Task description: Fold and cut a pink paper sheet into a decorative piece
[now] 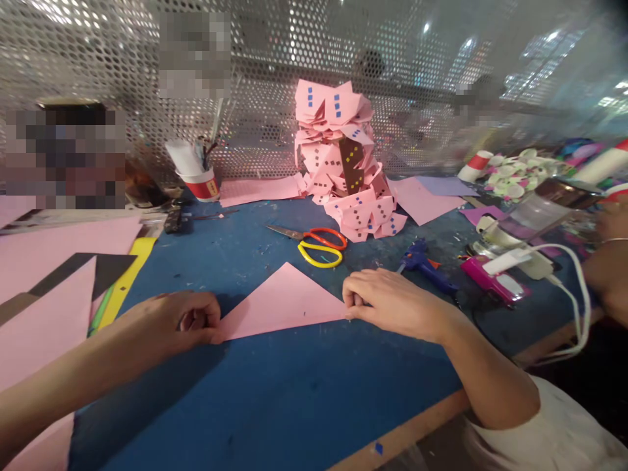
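A pink sheet of paper (287, 304), folded into a triangle, lies low over the blue tabletop with its peak pointing away from me. My left hand (193, 318) pinches its left corner between thumb and fingers. At the opposite corner, my right hand (380, 297) is closed on the paper with curled fingers. Just beyond the peak rest scissors (321, 260) with one red and one yellow handle loop, blades toward the left. To the right of my right hand lies a blue glue gun (426, 265).
A tall stack of folded pink paper pieces (338, 163) with small squares stands at the back. Pink and dark sheets (44, 275) cover the left side. A paper cup of tools (199, 183) stands back left. On the right are a magenta device (495, 281), a white cable (583, 301) and another person's hand (613, 261).
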Demonstrator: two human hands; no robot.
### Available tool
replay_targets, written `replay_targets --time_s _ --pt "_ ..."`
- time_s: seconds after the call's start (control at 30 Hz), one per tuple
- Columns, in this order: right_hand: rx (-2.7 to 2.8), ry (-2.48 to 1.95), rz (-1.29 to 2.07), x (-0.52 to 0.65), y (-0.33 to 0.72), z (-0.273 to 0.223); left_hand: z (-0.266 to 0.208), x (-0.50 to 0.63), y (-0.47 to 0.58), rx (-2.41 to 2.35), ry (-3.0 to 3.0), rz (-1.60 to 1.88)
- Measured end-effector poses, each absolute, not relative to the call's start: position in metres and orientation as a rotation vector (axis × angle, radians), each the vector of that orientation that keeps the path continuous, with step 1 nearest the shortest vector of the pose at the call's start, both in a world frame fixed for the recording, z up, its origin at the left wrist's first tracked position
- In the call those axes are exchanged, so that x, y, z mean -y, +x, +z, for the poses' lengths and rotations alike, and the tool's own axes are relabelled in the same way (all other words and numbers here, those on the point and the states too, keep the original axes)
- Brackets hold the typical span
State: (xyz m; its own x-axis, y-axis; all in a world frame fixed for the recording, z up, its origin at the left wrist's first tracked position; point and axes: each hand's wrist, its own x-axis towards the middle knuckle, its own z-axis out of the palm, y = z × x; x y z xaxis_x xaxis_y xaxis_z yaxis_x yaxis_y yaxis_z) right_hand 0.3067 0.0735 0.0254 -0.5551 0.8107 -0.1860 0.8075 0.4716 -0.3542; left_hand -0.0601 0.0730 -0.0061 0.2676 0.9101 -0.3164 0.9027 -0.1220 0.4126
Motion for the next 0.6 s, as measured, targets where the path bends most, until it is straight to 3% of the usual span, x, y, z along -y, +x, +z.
replay_targets --time_s 0.4,0.6 --pt "2.682 -1.463 0.667 -0.074 0.306 0.024 -0.007 -0.044 -0.044 -1.406 2.251 0.097" --pt "2.699 -1.431 0.664 -0.074 0.308 0.022 -0.025 -0.025 -0.022 -1.271 2.499 0.493"
